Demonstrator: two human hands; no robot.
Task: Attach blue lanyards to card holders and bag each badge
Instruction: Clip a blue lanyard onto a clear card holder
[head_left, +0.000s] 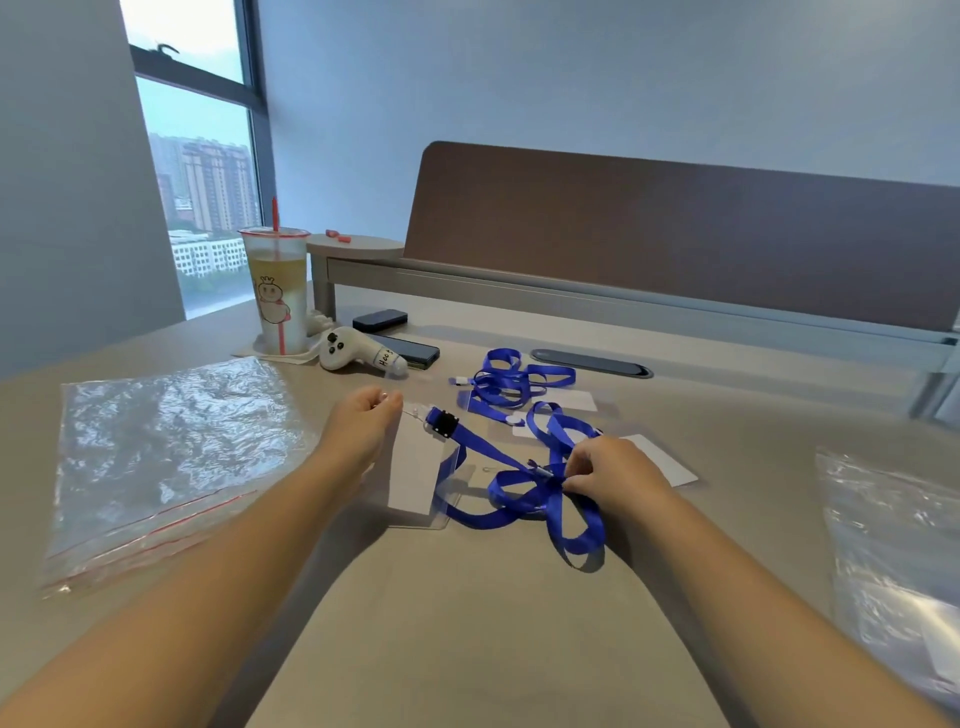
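A clear card holder (418, 470) with a white card lies flat in the middle of the desk. A blue lanyard (550, 501) runs from a black buckle (444, 423) at the holder's top into loose loops on the right. My left hand (358, 423) pinches the small clip end beside that buckle. My right hand (615, 470) pinches the gathered ribbon at its metal crimp. Behind them a second blue lanyard (511, 376) lies coiled over more card holders (569, 401). Another white card (670, 462) shows past my right hand.
A stack of clear zip bags (166, 457) with red seal lines lies at left. More clear bags (898, 561) lie at the right edge. Behind stand a drink cup (278, 291), a white controller (353, 353), two phones (410, 351) and a brown desk divider (675, 234).
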